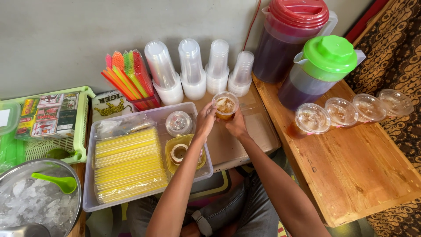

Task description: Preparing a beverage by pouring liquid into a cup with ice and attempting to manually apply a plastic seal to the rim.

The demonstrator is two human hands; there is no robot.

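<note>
— Clear plastic, that iced tea cup (pixel 226 105): where is it?

— On the worktop (pixel 263 131), between both hands; the left hand (pixel 205 120) and right hand (pixel 237 125) have their fingers (pixel 209 109) curled against its sides, pinching it

— Any risk?

— It stands lidless. Squeezing the thin wall could slop tea onto the bin of yellow straws (pixel 127 164) just left of the fingers, I'd judge
</note>
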